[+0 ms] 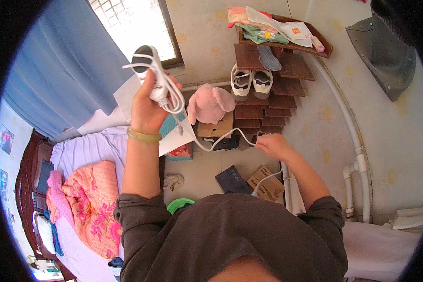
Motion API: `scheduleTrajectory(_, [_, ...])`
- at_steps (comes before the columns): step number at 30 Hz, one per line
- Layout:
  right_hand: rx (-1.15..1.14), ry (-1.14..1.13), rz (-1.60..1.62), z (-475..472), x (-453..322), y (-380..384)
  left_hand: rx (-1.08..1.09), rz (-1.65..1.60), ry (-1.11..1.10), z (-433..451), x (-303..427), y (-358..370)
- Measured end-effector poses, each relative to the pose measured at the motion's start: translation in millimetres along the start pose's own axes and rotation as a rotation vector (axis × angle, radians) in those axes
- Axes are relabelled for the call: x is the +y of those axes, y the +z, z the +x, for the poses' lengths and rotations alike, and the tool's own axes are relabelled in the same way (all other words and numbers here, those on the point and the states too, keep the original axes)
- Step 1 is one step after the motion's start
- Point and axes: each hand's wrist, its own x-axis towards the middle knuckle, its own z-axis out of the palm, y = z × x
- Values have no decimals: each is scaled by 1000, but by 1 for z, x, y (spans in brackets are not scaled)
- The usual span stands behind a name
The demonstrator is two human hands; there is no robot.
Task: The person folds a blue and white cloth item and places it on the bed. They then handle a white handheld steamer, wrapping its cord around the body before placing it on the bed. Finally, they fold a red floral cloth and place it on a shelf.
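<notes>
Raised at the upper left, my left hand [146, 111] grips what looks like a white power strip [150, 74] with a dark oval end. Loops of white cord [178, 102] are bunched against it, with a white plug [159, 96] by the fingers. A small grey-white connector [180, 129] dangles below. From there the cord sags and rises to my right hand [276, 146], which pinches it between thumb and fingers. Past that hand, a length of cord drops to a pale end piece [255, 193] near my shirt. A yellowish bangle [143, 135] circles my left wrist.
Ahead stands a brown tiered shoe rack [285, 72] with white shoes [241, 83]. A pink plush toy [211, 102] rests on a cardboard box [216, 129]. More boxes [266, 183] and a green basin [179, 204] are below. A bed [88, 148] lies left, white pipes [363, 169] right.
</notes>
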Motion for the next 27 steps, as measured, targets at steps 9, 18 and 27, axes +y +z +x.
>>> scheduleTrajectory(9, [456, -12, -272, 46, -52, -89, -42, 322, -283, -6, -45, 11])
scheduleTrajectory(18, [593, -44, -260, 69, -75, -122, -257, 214, -368, -13, -63, 11])
scheduleTrajectory(27, [621, 49, -167, 92, -82, -108, -301, 67, -518, -29, -87, 30])
